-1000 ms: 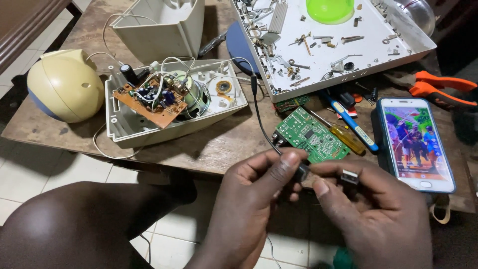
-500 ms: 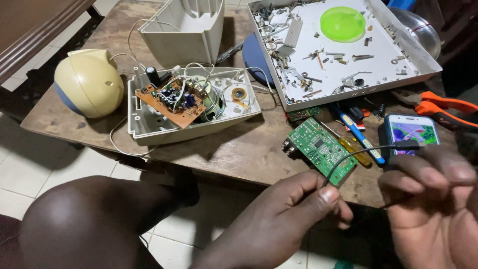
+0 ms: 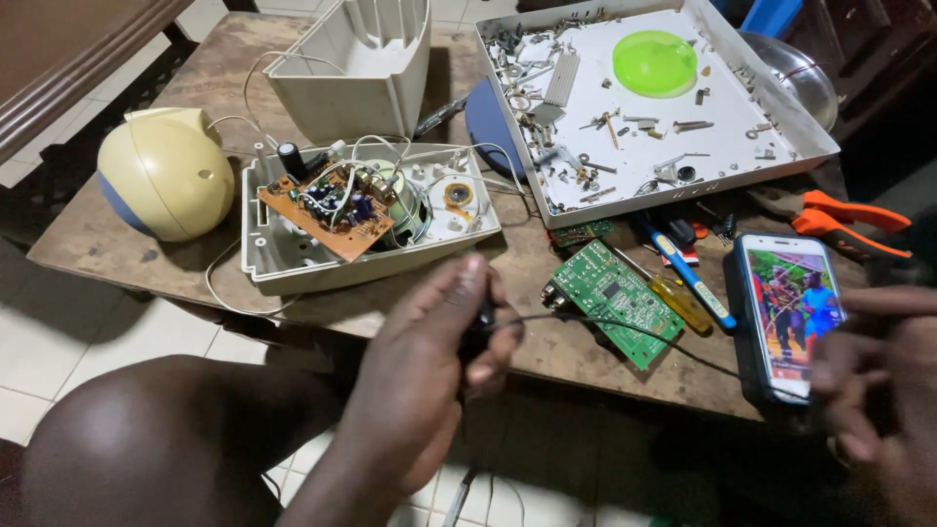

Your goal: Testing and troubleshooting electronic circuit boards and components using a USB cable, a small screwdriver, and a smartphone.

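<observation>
Now the two hands are farther apart than half a second ago, and the thin black wire stretches in a longer line between them. The left hand pinches one end of the wire, at a small dark piece, between thumb and fingers, low in the middle of the view over the front edge of the worn wooden surface. The right hand has slid toward the right edge and is blurred; its fingers curl around the wire's other end, though how tightly cannot be told.

The wire crosses above a green rectangular circuit board lying flat on the surface. Just right of it lie a yellow-handled screwdriver and a blue-handled tool. A smartphone in a dark case, its screen lit with a colourful picture, lies beside the right hand. Behind are an open grey plastic housing holding a brown circuit board, a cream rounded shell, a white tray of screws with a green round lid, and orange-handled pliers.
</observation>
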